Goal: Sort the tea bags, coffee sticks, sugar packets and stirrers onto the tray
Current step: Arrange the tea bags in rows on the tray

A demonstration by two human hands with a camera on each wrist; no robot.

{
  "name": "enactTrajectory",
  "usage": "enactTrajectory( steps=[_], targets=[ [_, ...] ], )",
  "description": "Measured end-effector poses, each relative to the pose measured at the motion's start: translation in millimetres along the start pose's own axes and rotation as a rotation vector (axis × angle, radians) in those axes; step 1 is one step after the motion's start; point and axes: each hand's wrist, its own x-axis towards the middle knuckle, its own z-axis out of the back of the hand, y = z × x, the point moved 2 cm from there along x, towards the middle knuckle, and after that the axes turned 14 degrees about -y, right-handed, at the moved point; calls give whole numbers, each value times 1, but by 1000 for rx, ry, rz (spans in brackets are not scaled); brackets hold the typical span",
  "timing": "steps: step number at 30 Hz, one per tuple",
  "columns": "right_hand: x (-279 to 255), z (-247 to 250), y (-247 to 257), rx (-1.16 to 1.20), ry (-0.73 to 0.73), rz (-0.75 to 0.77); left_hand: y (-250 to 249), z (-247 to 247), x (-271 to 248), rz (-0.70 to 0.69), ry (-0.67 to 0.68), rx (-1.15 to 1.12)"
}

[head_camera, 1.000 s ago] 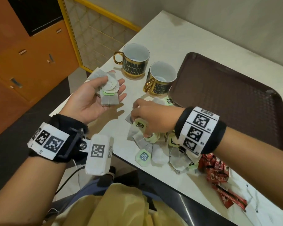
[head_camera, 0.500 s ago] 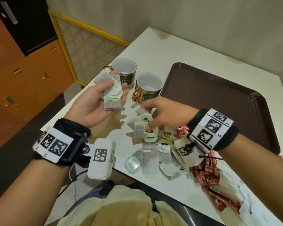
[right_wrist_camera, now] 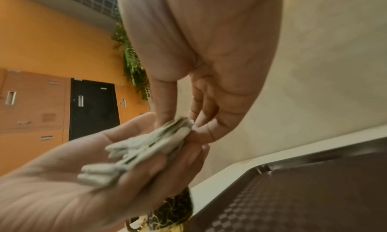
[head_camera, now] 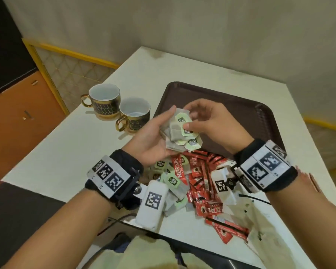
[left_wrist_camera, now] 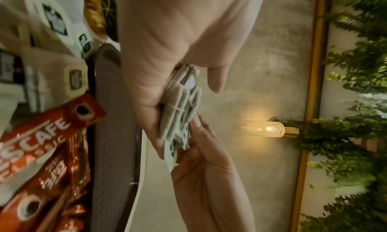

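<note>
Currently on the tea-bag step: gathering bags into one bundle before any go down. Left hand [head_camera: 151, 140] is palm-up, its grip curled round a fanned stack of tea bags [head_camera: 179, 133], thumb on the top edge, fingers beneath. Right hand [head_camera: 208, 123] meets the stack from the opposite side; its grip pinches a green-tagged bag on top of the stack, thumb over the tag, fingers behind. From the right wrist view the fingertips [right_wrist_camera: 201, 128] press on the stack's far edge.

Both grips hover just above the near edge of the tray [head_camera: 260, 121]; its brown surface beyond the grip shows nothing on it. Below the grips, on the table [head_camera: 66, 152], lie more tea bags [head_camera: 173, 180] and, beside them toward the right wrist, red coffee sticks [head_camera: 202, 181]. Sugar packets and stirrers: cannot pick out with confidence.

Judgement: early in the task. Next move calls for seating the pinched bag squarely so the loose fan does not slip, then either returning below the grip for the remaining bags or carrying the bundle forward onto the tray. Two mugs [head_camera: 120, 111] stand to the left grip's outer side, well apart.
</note>
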Motion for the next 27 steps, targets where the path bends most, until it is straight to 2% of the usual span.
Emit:
enactTrajectory(
  steps=[4,6,10,14,17,20,23,25,27],
  targets=[
    [-10,21,-15,-166,-131,47,14,-11,8,-18,-54,52],
    [-15,29,-19,-128,-174,30,19,-16,13,-34,-78,65],
    [-21,34,-26,-20,-145,-3,27,-22,20,-73,-98,-9],
    [-16,38,-29,136,-131,-126,29,-21,22,-41,-100,-127],
    [-11,40,-30,147,-147,-161,23,-15,24,-33,-118,-139],
    [-7,49,-27,106,-285,-153,14,-9,29,-45,-152,-132],
    [-7,65,-14,179,-425,-150,3,-5,35,-57,-189,-175],
    [-12,63,-3,240,-382,-170,-3,-5,39,-53,-201,-199],
    [-19,46,3,280,-258,-219,-6,-5,43,-56,-202,-200]
  ],
)
